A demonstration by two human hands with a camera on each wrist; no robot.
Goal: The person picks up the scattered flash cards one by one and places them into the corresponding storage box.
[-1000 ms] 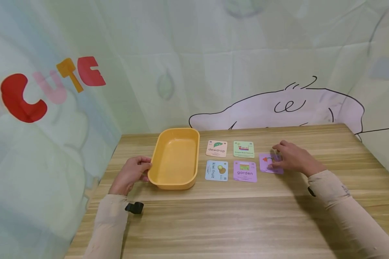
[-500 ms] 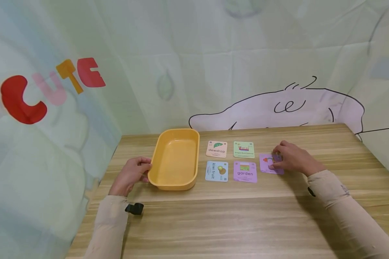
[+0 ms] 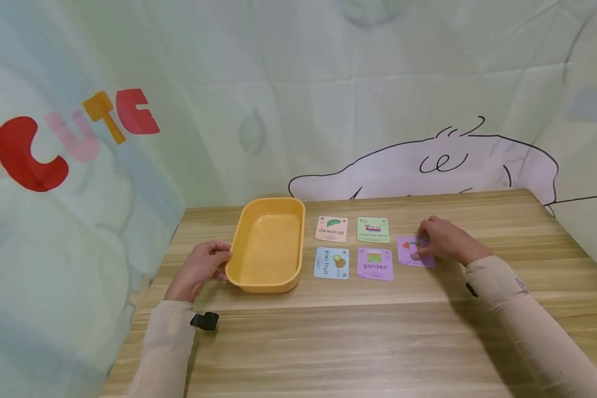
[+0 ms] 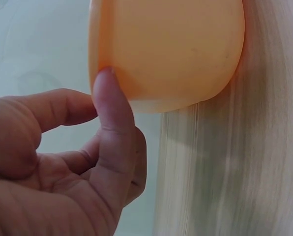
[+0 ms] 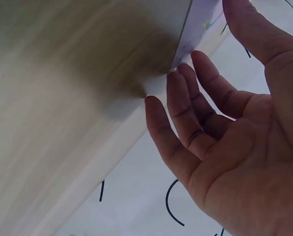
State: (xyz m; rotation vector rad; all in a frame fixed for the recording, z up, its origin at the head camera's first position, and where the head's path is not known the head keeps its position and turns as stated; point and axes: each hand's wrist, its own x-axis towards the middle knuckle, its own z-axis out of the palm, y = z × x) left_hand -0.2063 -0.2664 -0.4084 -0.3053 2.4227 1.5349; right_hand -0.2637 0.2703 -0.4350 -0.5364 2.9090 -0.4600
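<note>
In the head view, my left hand (image 3: 197,270) pinches the left rim of a yellow plastic tray (image 3: 232,271), thumb and forefinger meeting at its edge. The left wrist view shows the thumb on the wall of the tray (image 4: 176,49). My right hand (image 3: 448,241) holds a purple flash card (image 3: 407,255) flat on the table between thumb and fingers, covering its right part. In the right wrist view, fingertips of the right hand (image 5: 225,142) meet the edge of the card (image 5: 198,27); the card's wording is mostly hidden.
Left of that card lie the flash cards "garden" (image 3: 375,272), "kiwi fruit" (image 3: 324,268), "dewdrop" (image 3: 331,234) and a green Dragon Boat Festival card (image 3: 373,236). They rest on a wood-grain table (image 3: 328,342). A printed curtain (image 3: 368,110) hangs along the table's back edge.
Almost nothing moves. The right hand shifts very slightly at the purple card, while the left hand and the tray stay where they were.
</note>
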